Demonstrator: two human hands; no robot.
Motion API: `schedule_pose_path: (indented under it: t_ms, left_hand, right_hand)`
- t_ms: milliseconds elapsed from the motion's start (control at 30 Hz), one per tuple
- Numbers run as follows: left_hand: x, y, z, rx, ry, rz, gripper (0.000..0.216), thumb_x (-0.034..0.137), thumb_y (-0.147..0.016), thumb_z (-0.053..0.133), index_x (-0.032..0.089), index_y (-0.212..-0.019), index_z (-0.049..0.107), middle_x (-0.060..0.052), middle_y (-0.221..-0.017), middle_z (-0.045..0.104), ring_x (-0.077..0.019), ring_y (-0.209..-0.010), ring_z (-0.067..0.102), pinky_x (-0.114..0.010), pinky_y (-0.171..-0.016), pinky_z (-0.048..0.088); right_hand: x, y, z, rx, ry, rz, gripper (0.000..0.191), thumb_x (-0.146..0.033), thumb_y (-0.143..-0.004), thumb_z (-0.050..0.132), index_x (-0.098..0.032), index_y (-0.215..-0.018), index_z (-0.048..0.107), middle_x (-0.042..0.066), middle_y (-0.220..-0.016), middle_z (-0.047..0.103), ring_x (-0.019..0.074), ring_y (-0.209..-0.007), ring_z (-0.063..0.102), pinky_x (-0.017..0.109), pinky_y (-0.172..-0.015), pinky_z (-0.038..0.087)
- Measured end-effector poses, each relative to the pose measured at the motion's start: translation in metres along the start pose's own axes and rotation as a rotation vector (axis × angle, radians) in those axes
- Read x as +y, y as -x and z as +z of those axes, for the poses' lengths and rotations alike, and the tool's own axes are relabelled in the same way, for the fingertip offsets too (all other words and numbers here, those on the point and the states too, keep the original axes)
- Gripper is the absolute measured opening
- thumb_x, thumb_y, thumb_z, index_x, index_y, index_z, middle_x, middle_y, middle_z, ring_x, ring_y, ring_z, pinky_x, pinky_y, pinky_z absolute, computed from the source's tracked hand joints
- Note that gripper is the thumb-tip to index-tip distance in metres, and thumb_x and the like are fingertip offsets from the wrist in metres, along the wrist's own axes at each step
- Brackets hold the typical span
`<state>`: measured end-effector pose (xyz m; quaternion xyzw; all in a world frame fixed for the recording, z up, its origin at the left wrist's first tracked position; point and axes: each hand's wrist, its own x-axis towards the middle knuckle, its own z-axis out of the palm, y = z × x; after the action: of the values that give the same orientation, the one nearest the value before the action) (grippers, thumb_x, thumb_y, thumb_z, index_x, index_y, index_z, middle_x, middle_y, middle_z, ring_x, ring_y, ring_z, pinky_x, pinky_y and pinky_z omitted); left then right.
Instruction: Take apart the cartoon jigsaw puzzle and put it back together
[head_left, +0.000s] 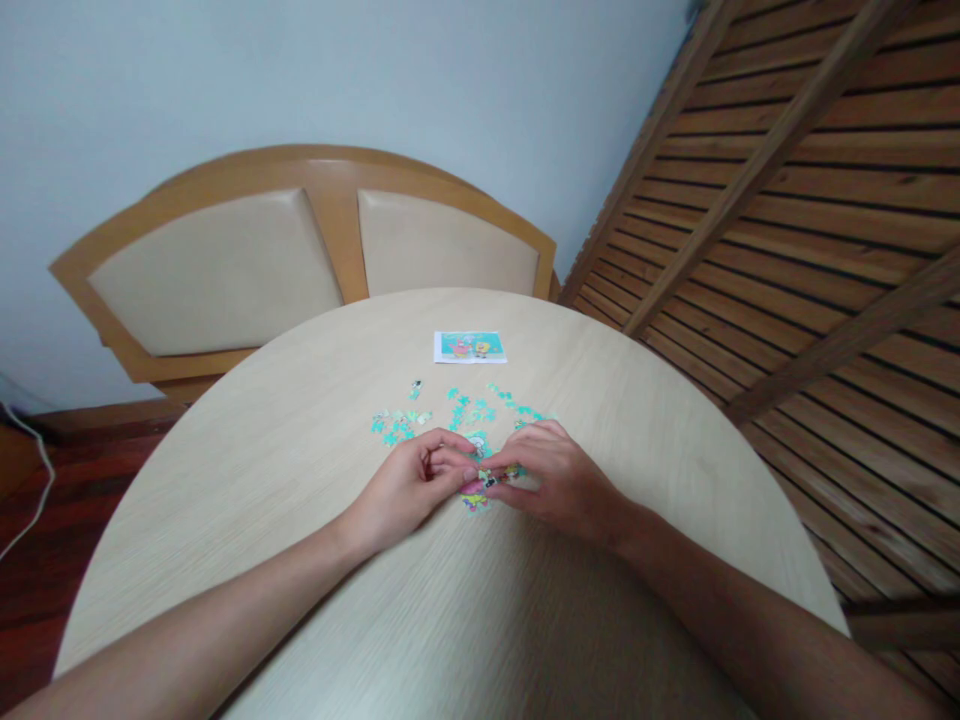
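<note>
Small jigsaw puzzle pieces lie under and around my hands on the round table. Several pieces are joined into a narrow section (pixel 474 503) with pink, yellow and purple print, partly covered by my fingers. My left hand (pixel 412 482) is closed at the section's left side, thumb and fingertips pinched at a small puzzle piece. From the right, my right hand (pixel 562 475) pinches a puzzle piece (pixel 491 482) between thumb and index finger. The fingertips of both hands almost meet there. A teal and white piece group (pixel 477 440) shows just beyond them.
Loose teal pieces (pixel 395 428) are heaped left of my hands, with more pieces (pixel 469 408) beyond them and to the right. A printed picture card (pixel 471 347) lies farther back. Behind the pale table (pixel 300 420) stand a padded wooden headboard (pixel 330 170) and a slatted wooden panel (pixel 810 200).
</note>
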<state>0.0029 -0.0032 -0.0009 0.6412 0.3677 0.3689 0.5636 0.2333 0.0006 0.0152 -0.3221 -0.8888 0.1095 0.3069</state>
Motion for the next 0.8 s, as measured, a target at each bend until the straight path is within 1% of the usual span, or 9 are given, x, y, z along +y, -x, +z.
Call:
schedule_pose_path:
  t_ms: [67, 133, 167, 233, 300, 367, 500, 800]
  left_hand:
    - [0.004, 0.002, 0.000, -0.012, -0.132, 0.084, 0.027, 0.037, -0.092, 0.068, 0.017, -0.110, 0.065, -0.010, -0.102, 0.076, -0.0209, -0.094, 0.072, -0.038, -0.087, 0.058]
    - [0.009, 0.005, -0.001, -0.076, -0.377, 0.232, 0.023, 0.033, -0.096, 0.064, 0.019, -0.115, 0.067, -0.010, -0.119, 0.073, -0.0229, -0.113, 0.067, -0.042, -0.101, 0.053]
    - [0.011, 0.007, -0.002, -0.127, -0.505, 0.309, 0.027, 0.032, -0.098, 0.063, 0.021, -0.122, 0.067, -0.010, -0.128, 0.069, -0.0240, -0.122, 0.063, -0.044, -0.107, 0.049]
    - [0.012, 0.009, -0.004, -0.230, -0.715, 0.417, 0.039, 0.032, -0.098, 0.063, 0.026, -0.136, 0.060, -0.009, -0.143, 0.060, -0.0264, -0.137, 0.052, -0.048, -0.116, 0.041]
    - [0.010, 0.009, -0.006, -0.294, -0.857, 0.447, 0.049, 0.035, -0.098, 0.064, 0.027, -0.145, 0.053, -0.010, -0.150, 0.055, -0.0292, -0.141, 0.047, -0.052, -0.117, 0.038]
    - [0.008, 0.009, -0.009, -0.329, -0.954, 0.446, 0.050, 0.038, -0.098, 0.063, 0.026, -0.145, 0.053, -0.010, -0.150, 0.054, -0.0311, -0.141, 0.046, -0.053, -0.117, 0.037]
    - [0.007, 0.008, -0.013, -0.372, -1.034, 0.437, 0.045, 0.037, -0.100, 0.060, 0.024, -0.143, 0.055, -0.010, -0.151, 0.054, -0.0302, -0.142, 0.047, -0.052, -0.118, 0.037]
    - [0.007, 0.009, -0.015, -0.373, -1.022, 0.462, 0.046, 0.036, -0.101, 0.059, 0.026, -0.145, 0.053, -0.010, -0.151, 0.054, -0.0305, -0.142, 0.047, -0.054, -0.118, 0.038]
  right_hand:
    - [0.008, 0.002, -0.008, -0.022, 0.019, 0.037, 0.024, -0.046, -0.094, 0.069, -0.024, -0.105, 0.074, 0.003, -0.094, 0.078, 0.0204, -0.092, 0.070, 0.037, -0.089, 0.043]
    - [0.017, 0.006, -0.017, -0.049, 0.034, 0.084, 0.024, -0.045, -0.091, 0.073, -0.024, -0.101, 0.074, 0.004, -0.097, 0.078, 0.0219, -0.095, 0.069, 0.038, -0.090, 0.044]
    - [0.022, 0.008, -0.022, -0.078, 0.041, 0.093, 0.023, -0.044, -0.089, 0.075, -0.023, -0.099, 0.074, 0.004, -0.097, 0.078, 0.0226, -0.096, 0.069, 0.038, -0.089, 0.045]
    - [0.030, 0.012, -0.030, -0.179, 0.044, 0.114, 0.019, -0.037, -0.086, 0.079, -0.023, -0.096, 0.073, 0.003, -0.098, 0.077, 0.0226, -0.097, 0.069, 0.037, -0.088, 0.046]
    - [0.032, 0.015, -0.034, -0.256, 0.045, 0.125, 0.017, -0.031, -0.082, 0.082, -0.023, -0.094, 0.072, 0.002, -0.097, 0.076, 0.0220, -0.096, 0.069, 0.037, -0.089, 0.046]
    - [0.031, 0.015, -0.036, -0.300, 0.040, 0.129, 0.018, -0.029, -0.080, 0.084, -0.023, -0.093, 0.072, 0.001, -0.095, 0.076, 0.0214, -0.094, 0.069, 0.038, -0.090, 0.045]
    - [0.023, 0.012, -0.033, -0.339, 0.027, 0.132, 0.018, -0.029, -0.079, 0.084, -0.023, -0.091, 0.072, 0.000, -0.095, 0.075, 0.0205, -0.093, 0.069, 0.037, -0.091, 0.043]
    - [0.020, 0.010, -0.023, -0.346, 0.024, 0.143, 0.021, -0.033, -0.081, 0.083, -0.022, -0.096, 0.072, 0.002, -0.098, 0.075, 0.0215, -0.096, 0.068, 0.038, -0.091, 0.042]
